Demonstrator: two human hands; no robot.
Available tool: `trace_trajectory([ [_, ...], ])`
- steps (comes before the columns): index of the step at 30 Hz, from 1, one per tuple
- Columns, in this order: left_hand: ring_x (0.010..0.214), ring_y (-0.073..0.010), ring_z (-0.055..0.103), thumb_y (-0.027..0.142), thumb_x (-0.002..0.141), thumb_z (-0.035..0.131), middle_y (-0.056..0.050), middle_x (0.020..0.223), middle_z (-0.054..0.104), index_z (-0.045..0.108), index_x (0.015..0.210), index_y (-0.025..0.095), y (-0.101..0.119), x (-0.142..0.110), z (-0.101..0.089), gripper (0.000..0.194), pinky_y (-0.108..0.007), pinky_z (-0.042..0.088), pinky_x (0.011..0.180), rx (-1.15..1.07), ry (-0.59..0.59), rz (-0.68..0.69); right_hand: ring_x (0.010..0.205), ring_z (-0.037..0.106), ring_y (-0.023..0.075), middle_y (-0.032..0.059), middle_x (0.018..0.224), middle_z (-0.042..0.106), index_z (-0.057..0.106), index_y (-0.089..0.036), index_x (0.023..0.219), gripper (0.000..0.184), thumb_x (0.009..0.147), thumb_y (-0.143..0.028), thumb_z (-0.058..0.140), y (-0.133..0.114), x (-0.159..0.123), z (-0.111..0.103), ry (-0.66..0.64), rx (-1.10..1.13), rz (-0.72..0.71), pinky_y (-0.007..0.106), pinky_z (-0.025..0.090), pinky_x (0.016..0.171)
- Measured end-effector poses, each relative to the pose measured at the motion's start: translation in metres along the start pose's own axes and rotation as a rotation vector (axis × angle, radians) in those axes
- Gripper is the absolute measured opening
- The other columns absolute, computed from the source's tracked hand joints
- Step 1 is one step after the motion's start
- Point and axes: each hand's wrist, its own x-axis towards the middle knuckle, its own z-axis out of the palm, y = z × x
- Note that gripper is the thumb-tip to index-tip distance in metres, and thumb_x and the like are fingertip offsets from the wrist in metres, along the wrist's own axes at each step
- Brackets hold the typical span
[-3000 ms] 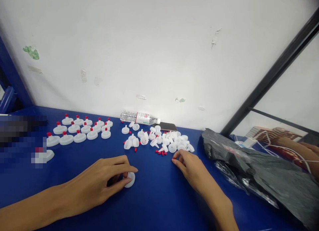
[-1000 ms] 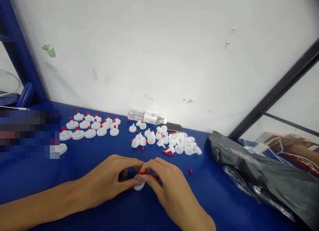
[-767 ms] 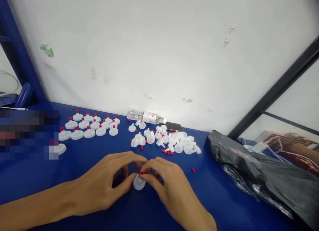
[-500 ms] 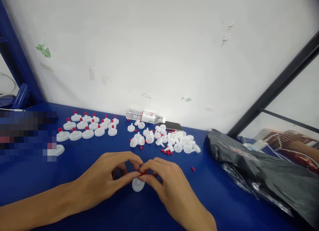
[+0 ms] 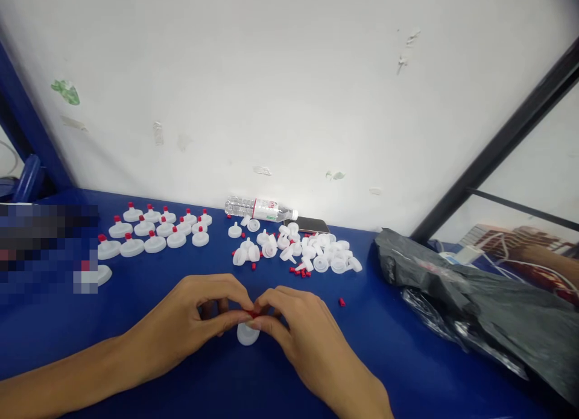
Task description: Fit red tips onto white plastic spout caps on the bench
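A white plastic spout lid [image 5: 248,335] is low in the middle of the head view, its round base toward me. At its upper end shows a small red tip cap [image 5: 254,314], mostly covered by fingertips. My left hand [image 5: 203,310] pinches the red tip cap from the left with thumb and forefinger. From the right, the thumb and forefinger of my right hand [image 5: 296,322] close on the same spot. Both hands' fingertips nearly meet, so how far the cap sits on the spout is hidden.
Rows of white lids with red tips [image 5: 155,244] stand at the left. Loose white lids [image 5: 321,262] and red caps [image 5: 298,271] lie behind my hands. A bottle [image 5: 266,209] and a phone [image 5: 312,225] lie by the wall. At right is a dark plastic bag [image 5: 452,292].
The view has shifted slightly. Both hands stay pinched at the red tip cap, and the fingertips have shifted only a little around it.
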Motion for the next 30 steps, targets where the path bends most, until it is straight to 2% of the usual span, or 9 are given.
trace_trajectory([
  [6, 0.066, -0.0067, 0.062, 0.034, 0.097, 0.066, 0.003, 0.097, 0.075, 0.079, 0.096, 0.03, -0.005, 0.002, 0.003, 0.014, -0.018, 0.045, 0.057, 0.015, -0.05, 0.107, 0.086, 0.07, 0.014, -0.0067, 0.096, 0.075, 0.069, -0.027, 0.095, 0.006, 0.098, -0.032, 0.071, -0.002, 0.001, 0.0, -0.037, -0.028, 0.03, 0.023, 0.039, 0.071],
  [12, 0.072, -0.0092, 0.067, 0.034, 0.098, 0.064, 0.001, 0.096, 0.076, 0.081, 0.097, 0.028, -0.001, 0.003, 0.003, 0.018, -0.018, 0.048, 0.059, 0.018, -0.069, 0.151, 0.085, 0.07, 0.0144, -0.0069, 0.094, 0.075, 0.069, -0.027, 0.095, 0.004, 0.097, -0.03, 0.072, 0.0, 0.001, 0.001, -0.01, -0.037, 0.006, 0.024, 0.039, 0.071],
  [17, 0.07, -0.0096, 0.066, 0.026, 0.099, 0.056, 0.0, 0.097, 0.077, 0.079, 0.099, 0.027, 0.005, 0.004, -0.007, 0.023, -0.019, 0.044, 0.057, 0.241, -0.068, 0.21, 0.083, 0.071, 0.0162, -0.007, 0.091, 0.075, 0.07, -0.028, 0.093, 0.006, 0.093, -0.028, 0.076, 0.002, 0.003, -0.001, 0.036, -0.069, 0.037, 0.025, 0.039, 0.07],
  [20, 0.069, -0.013, 0.067, 0.023, 0.093, 0.059, 0.001, 0.09, 0.078, 0.079, 0.092, 0.027, -0.002, 0.008, -0.03, 0.021, -0.022, 0.043, 0.059, 0.461, 0.015, 0.131, 0.08, 0.07, 0.0161, -0.0072, 0.088, 0.074, 0.069, -0.028, 0.091, 0.007, 0.094, -0.026, 0.076, 0.002, 0.003, -0.004, 0.06, -0.069, 0.061, 0.026, 0.038, 0.067],
  [23, 0.061, -0.0157, 0.061, 0.018, 0.083, 0.067, 0.003, 0.071, 0.073, 0.079, 0.079, 0.029, -0.018, 0.007, -0.069, 0.017, -0.025, 0.037, 0.057, 0.753, 0.166, -0.031, 0.08, 0.07, 0.0159, -0.0077, 0.088, 0.074, 0.069, -0.028, 0.089, 0.009, 0.094, -0.024, 0.075, 0.001, 0.004, -0.005, 0.062, -0.059, 0.066, 0.026, 0.038, 0.067],
  [24, 0.058, -0.0158, 0.059, 0.017, 0.08, 0.07, 0.002, 0.064, 0.07, 0.078, 0.071, 0.027, -0.025, 0.005, -0.084, 0.016, -0.025, 0.032, 0.054, 0.788, 0.179, -0.061, 0.08, 0.07, 0.016, -0.0077, 0.088, 0.074, 0.069, -0.028, 0.089, 0.009, 0.094, -0.024, 0.075, 0.001, 0.004, -0.005, 0.059, -0.057, 0.068, 0.026, 0.039, 0.067],
  [27, 0.057, -0.011, 0.052, 0.011, 0.076, 0.064, 0.004, 0.065, 0.066, 0.074, 0.069, 0.021, -0.046, -0.005, -0.123, 0.016, -0.02, 0.025, 0.053, 0.926, 0.27, -0.105, 0.081, 0.071, 0.0163, -0.0073, 0.089, 0.074, 0.069, -0.028, 0.09, 0.007, 0.094, -0.024, 0.074, 0.001, 0.003, -0.003, 0.062, -0.062, 0.077, 0.026, 0.04, 0.069],
  [30, 0.051, -0.0063, 0.044, 0.015, 0.077, 0.055, 0.007, 0.063, 0.06, 0.072, 0.071, 0.018, -0.062, -0.015, -0.146, 0.019, -0.018, 0.02, 0.049, 1.082, 0.295, -0.097, 0.082, 0.071, 0.017, -0.0061, 0.091, 0.075, 0.072, -0.028, 0.092, 0.005, 0.096, -0.025, 0.072, 0.003, 0.003, -0.003, 0.088, -0.103, 0.088, 0.027, 0.041, 0.069],
])
